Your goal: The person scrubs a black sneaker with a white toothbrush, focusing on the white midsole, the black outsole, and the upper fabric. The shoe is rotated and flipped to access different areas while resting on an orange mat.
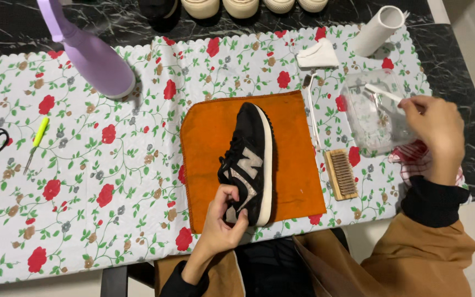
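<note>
A black sneaker (251,159) is lying on its side in the middle of an orange cloth (298,165), which is spread on a floral-covered table (111,165). The left hand (221,223) is clamping its fingers around the sneaker's heel end. Right of the cloth, the right hand (434,132) is pinching a thin white stick (383,92) over a clear plastic container (372,118). A wooden brush (341,174) is lying just right of the cloth; a lilac spray bottle (92,52) is standing well to its upper left.
</note>
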